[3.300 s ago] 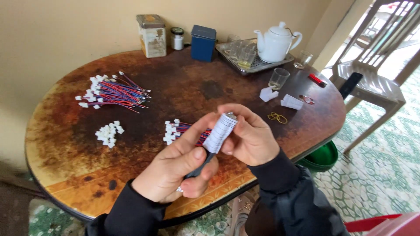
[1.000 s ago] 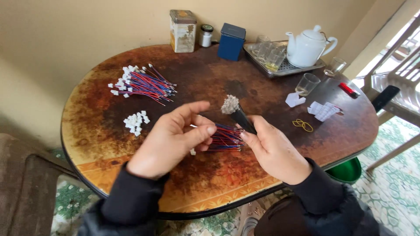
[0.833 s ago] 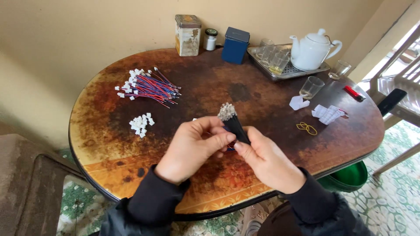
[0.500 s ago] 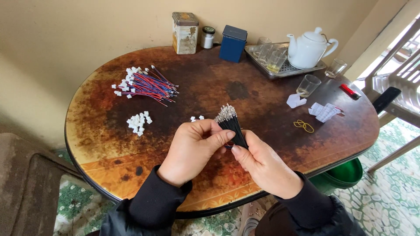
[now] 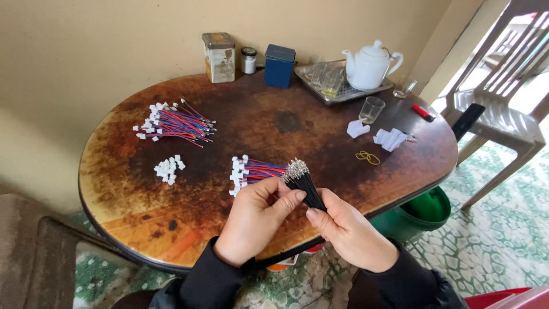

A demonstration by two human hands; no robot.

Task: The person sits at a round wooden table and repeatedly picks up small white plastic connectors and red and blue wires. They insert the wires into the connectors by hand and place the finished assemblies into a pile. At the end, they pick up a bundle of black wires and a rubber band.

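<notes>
The black wire bundle could fan out and spill loose strands onto the table if either grip slackens, since its metal-tipped ends stand free above the fingers. From the left: the left hand pinches the bundle's top with thumb and fingertips; the bundle rises between both hands, just in front of the red-blue wires; the right hand clasps its lower part.

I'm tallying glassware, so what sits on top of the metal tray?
On the metal tray stand a white teapot and several small glasses. The teapot hides the tray's far right part.
</notes>
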